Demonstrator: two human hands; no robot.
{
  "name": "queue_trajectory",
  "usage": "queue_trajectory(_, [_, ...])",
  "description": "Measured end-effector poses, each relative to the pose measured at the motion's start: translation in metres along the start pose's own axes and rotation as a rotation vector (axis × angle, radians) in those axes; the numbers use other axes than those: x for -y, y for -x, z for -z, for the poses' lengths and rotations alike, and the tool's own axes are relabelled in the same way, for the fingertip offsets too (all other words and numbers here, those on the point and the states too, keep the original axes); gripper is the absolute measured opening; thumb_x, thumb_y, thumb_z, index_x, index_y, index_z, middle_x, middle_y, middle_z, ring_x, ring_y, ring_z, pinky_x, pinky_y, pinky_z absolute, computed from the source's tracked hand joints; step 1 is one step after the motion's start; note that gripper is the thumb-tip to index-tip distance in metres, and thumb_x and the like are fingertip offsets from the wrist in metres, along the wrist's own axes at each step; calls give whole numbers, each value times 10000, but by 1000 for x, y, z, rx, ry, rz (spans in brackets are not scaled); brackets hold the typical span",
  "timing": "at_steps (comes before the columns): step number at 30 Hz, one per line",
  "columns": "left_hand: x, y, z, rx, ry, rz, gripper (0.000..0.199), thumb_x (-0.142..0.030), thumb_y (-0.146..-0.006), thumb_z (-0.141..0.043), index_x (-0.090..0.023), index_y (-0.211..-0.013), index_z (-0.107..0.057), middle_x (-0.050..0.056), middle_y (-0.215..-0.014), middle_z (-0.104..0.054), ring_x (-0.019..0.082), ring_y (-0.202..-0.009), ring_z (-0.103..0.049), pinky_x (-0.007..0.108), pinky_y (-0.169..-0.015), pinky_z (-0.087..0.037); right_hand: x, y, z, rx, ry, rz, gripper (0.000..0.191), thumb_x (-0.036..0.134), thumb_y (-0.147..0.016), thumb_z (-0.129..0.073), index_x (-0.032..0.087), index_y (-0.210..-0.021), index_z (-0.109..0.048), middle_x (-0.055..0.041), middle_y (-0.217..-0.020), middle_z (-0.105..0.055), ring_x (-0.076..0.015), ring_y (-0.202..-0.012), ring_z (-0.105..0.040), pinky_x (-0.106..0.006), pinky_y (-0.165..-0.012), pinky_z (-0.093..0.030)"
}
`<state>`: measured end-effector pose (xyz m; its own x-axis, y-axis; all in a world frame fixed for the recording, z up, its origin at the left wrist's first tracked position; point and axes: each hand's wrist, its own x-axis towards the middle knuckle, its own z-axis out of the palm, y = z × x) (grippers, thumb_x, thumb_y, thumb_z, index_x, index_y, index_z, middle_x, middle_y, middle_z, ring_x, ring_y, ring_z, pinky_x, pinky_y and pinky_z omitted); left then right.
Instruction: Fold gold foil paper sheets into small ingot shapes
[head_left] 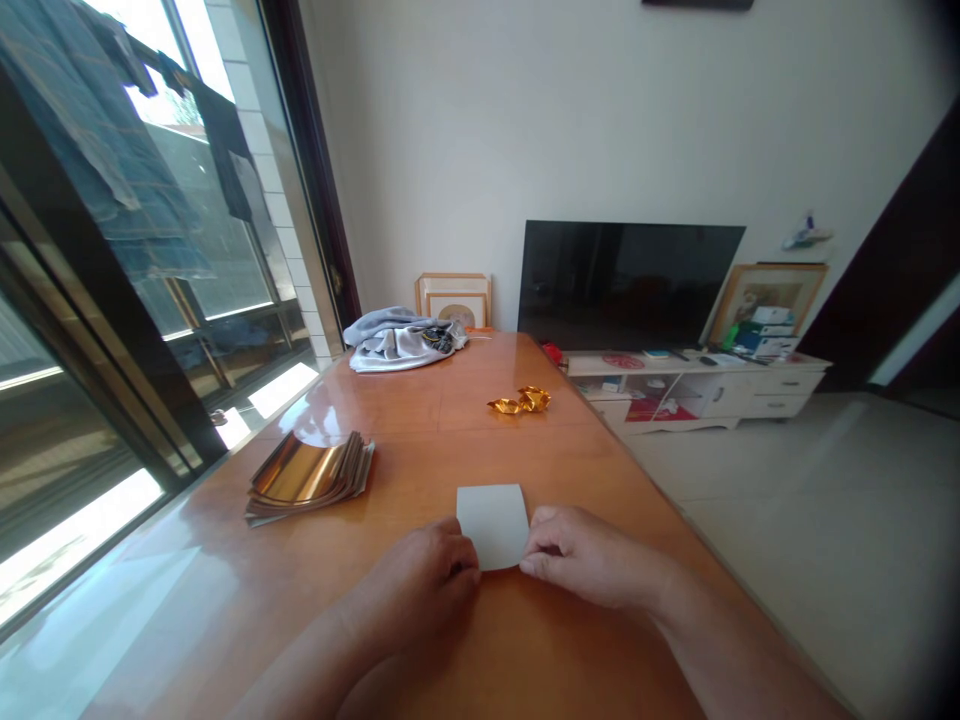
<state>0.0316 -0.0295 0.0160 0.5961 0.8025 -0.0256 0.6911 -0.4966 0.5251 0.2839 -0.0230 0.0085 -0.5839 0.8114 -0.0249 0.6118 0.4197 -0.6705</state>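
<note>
A pale, nearly square sheet of paper is between my two hands, just above or on the wooden table. My left hand pinches its left edge near the lower corner. On the opposite side, my right hand grips the right edge, thumb below and fingers curled. Further left lies a curved stack of shiny gold foil sheets. Beyond the paper, two folded gold foil pieces rest close together on the tabletop.
The brown wooden table stretches away from me, its right edge dropping to a tiled floor. A crumpled silvery cloth lies at the far end. Behind stand a television and a low white cabinet. A glass sliding door is on the left.
</note>
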Motion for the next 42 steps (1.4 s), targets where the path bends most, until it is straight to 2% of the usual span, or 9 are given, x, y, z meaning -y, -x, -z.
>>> queue_trajectory(6, [4, -1, -5, -23, 52, -1, 175, -180, -843, -496, -195, -737, -635, 12, -865, -636, 131, -745, -570, 227, -626, -381, -3, 0, -2, -40, 3, -34, 158, 265, -893, -581, 201, -803, -695, -23, -893, -667, -153, -773, -601, -235, -665, -413])
queue_trajectory(12, [3, -2, -7, -55, -36, -5, 182, -179, -855, -497, -199, -729, -626, 19, -821, -628, 142, -731, -559, 241, -642, -368, -6, -3, -6, -58, 21, -43, 148, 264, -882, -593, 203, -784, -685, -22, -865, -677, -156, -760, -599, -242, -654, -394])
queue_trajectory(18, [0, -6, -6, -134, -84, 1, 198, -224, -906, -490, -209, -760, -624, 20, -846, -641, 163, -789, -575, 251, -679, -372, -8, -7, -5, -227, 103, -47, 172, 258, -902, -570, 205, -777, -675, -20, -817, -657, -155, -762, -589, -251, -675, -376])
queue_trajectory(24, [1, -6, -6, -91, -103, 1, 249, -248, -930, -468, -201, -760, -644, 30, -836, -634, 165, -787, -582, 254, -697, -388, -7, -5, -4, -140, 79, -37, 183, 256, -904, -559, 187, -773, -666, -26, -828, -666, -148, -724, -569, -248, -631, -359])
queue_trajectory(30, [1, -6, -7, -96, -80, 24, 288, -277, -948, -450, -199, -742, -635, 34, -825, -632, 170, -799, -585, 253, -693, -397, -15, -7, -6, -134, 76, -47, 223, 267, -902, -552, 182, -707, -620, -10, -789, -635, -135, -710, -560, -240, -632, -359])
queue_trajectory(38, [7, -7, -14, -159, -63, 88, 161, -272, -937, -483, -219, -932, -635, 30, -926, -676, 192, -861, -613, 281, -737, -426, -23, -16, -17, -213, 88, -150, 207, 288, -863, -564, 189, -682, -561, 8, -753, -630, -126, -683, -549, -233, -580, -322])
queue_trajectory(42, [-1, -5, -13, -193, -150, 61, 162, -227, -922, -497, -222, -1015, -630, 45, -999, -660, 212, -926, -602, 313, -796, -440, -23, -17, -19, -243, 133, -164, 193, 270, -846, -560, 190, -670, -549, 17, -733, -629, -117, -667, -535, -237, -575, -296])
